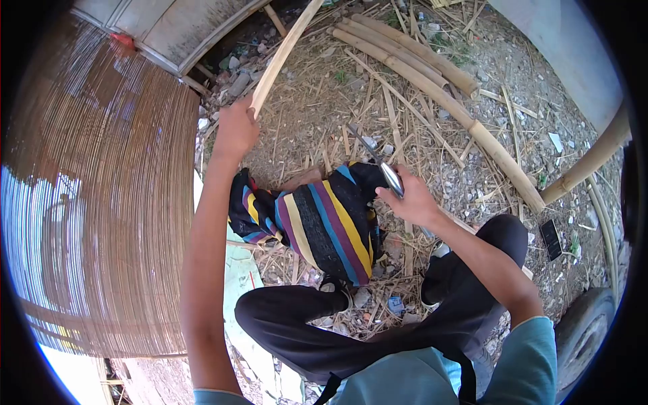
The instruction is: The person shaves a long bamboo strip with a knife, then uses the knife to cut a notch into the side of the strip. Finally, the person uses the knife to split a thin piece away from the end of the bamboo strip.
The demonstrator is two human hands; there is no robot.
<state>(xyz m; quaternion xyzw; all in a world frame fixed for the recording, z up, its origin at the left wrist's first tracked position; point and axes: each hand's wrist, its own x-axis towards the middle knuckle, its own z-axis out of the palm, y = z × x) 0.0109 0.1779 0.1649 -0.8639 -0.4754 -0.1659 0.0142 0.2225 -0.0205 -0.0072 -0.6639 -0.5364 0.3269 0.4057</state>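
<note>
My left hand (pixel 236 129) is raised at the upper left, its fingers closed round the lower end of a pale split bamboo strip (pixel 283 59) that slants up to the right. My right hand (pixel 413 200), over the ground at the centre right, grips the metal handle of a knife (pixel 390 177). The knife's dark, narrow blade points up and to the left. Between my hands, in front of my knees, lies a striped cloth (pixel 331 226) in black, yellow, blue and purple. The strip and the knife are apart.
Several bamboo poles (pixel 432 84) lie at the upper right, among scattered strips and rubble. A slatted screen (pixel 115 202) stands at the left. A phone (pixel 551 239) lies on the ground at the right, above a tyre (pixel 586 337). Another pole (pixel 590 162) leans at the right edge.
</note>
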